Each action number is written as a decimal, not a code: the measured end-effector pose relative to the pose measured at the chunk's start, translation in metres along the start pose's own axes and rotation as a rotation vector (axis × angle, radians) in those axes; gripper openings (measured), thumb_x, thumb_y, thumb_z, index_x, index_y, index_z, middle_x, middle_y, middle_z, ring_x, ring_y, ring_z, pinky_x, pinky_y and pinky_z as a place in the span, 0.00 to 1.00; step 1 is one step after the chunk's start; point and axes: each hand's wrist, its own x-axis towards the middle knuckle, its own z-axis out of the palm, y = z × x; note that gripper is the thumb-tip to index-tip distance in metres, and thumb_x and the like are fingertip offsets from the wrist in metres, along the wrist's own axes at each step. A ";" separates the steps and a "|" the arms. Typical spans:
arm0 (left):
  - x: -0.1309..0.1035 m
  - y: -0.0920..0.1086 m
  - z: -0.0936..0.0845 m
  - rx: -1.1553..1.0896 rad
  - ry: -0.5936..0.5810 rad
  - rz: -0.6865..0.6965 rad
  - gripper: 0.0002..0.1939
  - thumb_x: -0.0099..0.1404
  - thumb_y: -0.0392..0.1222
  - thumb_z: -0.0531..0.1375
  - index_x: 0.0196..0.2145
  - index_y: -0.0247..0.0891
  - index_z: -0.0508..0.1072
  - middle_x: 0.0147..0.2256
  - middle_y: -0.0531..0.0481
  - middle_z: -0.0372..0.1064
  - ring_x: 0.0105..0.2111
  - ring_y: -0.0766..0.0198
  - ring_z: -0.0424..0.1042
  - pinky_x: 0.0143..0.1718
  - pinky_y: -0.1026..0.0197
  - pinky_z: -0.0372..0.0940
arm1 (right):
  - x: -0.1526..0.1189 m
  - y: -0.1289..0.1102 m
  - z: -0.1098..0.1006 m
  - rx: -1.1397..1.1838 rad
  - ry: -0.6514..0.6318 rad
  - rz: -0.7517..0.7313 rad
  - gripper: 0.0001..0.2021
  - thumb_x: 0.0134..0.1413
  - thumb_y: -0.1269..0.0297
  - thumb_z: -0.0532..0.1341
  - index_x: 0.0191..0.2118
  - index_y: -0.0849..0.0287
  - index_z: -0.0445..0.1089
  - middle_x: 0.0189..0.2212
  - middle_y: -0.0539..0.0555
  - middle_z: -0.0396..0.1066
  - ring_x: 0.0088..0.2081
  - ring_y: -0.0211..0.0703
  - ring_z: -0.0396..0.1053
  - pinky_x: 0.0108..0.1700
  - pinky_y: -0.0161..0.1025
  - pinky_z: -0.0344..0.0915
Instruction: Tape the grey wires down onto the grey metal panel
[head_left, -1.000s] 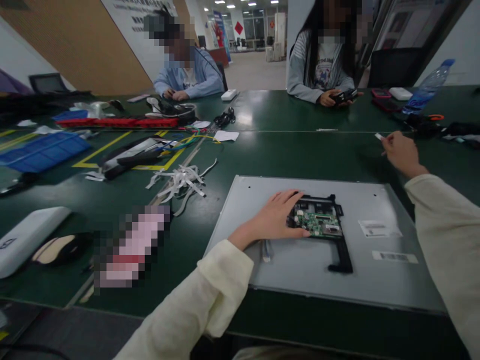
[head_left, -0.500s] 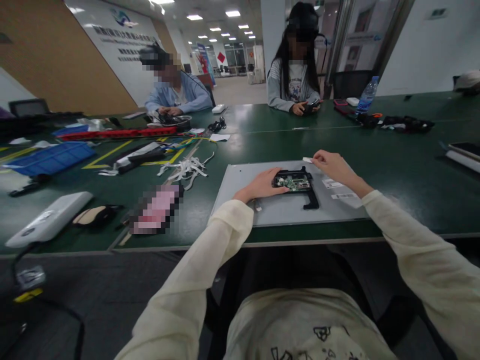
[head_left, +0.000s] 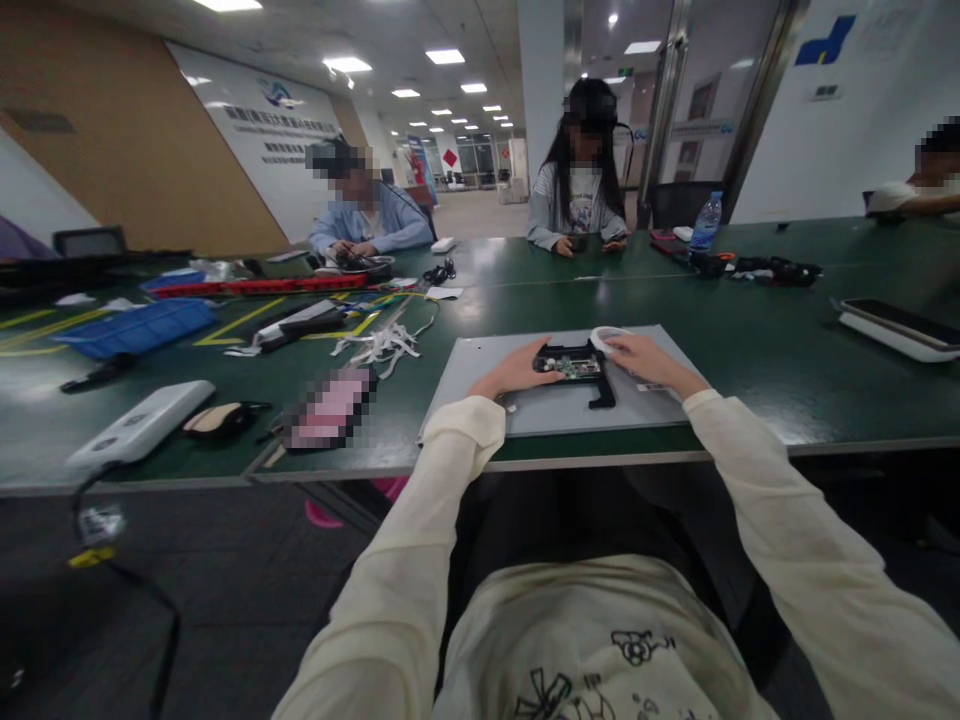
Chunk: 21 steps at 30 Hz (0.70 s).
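We rest our spread left hand [head_left: 516, 370] on a black bracket [head_left: 603, 393] bearing a green circuit board [head_left: 576, 369] while our right hand [head_left: 646, 362] pinches a curled white strip [head_left: 598, 334].

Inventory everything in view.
Table: 1, green, centre
Panel: 1, grey, near edge
Bracket: 1, black, on panel
Circuit board: 1, green, in bracket
Ring: 1, white, right hand
Strips: several, white, beside panel
Pixelated item: 1, pink, left
Mouse: 1, beige/black, left
Power strip: 1, white, left
Large basket: 1, blue, left
Bar: 1, red, left
Bottle: 1, blue, far right
Block: 1, black/white, right
Coworkers: 3, pale tops, beyond
Clutter: uncounted, mixed, scattered
Left hand: 1, cream sleeve, at bracket
Right hand: 1, cream sleeve, at ring
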 end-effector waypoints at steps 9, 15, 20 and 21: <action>0.001 0.001 0.000 0.029 -0.019 -0.025 0.50 0.55 0.68 0.58 0.66 0.37 0.50 0.65 0.40 0.53 0.62 0.48 0.56 0.63 0.51 0.51 | 0.000 -0.008 -0.002 -0.060 0.009 0.060 0.22 0.62 0.57 0.52 0.56 0.61 0.70 0.54 0.58 0.69 0.53 0.52 0.68 0.56 0.45 0.61; -0.001 0.001 0.001 0.072 -0.023 -0.024 0.46 0.59 0.68 0.53 0.65 0.35 0.52 0.65 0.39 0.52 0.63 0.48 0.55 0.63 0.51 0.49 | -0.004 -0.010 -0.005 -0.091 0.030 0.102 0.20 0.61 0.56 0.53 0.51 0.62 0.73 0.49 0.59 0.73 0.49 0.52 0.70 0.53 0.44 0.62; -0.004 -0.001 0.003 -0.004 0.015 -0.062 0.40 0.64 0.67 0.45 0.65 0.37 0.54 0.64 0.42 0.53 0.63 0.52 0.56 0.63 0.53 0.50 | -0.010 -0.010 -0.006 -0.064 0.022 0.088 0.18 0.58 0.59 0.55 0.49 0.62 0.74 0.49 0.59 0.73 0.48 0.51 0.70 0.52 0.43 0.62; -0.004 -0.002 0.003 -0.014 0.020 -0.064 0.40 0.65 0.67 0.45 0.65 0.37 0.55 0.64 0.42 0.54 0.63 0.52 0.57 0.63 0.53 0.50 | -0.011 -0.010 -0.006 -0.066 0.014 0.086 0.18 0.56 0.61 0.56 0.49 0.62 0.73 0.49 0.59 0.73 0.48 0.51 0.70 0.52 0.42 0.62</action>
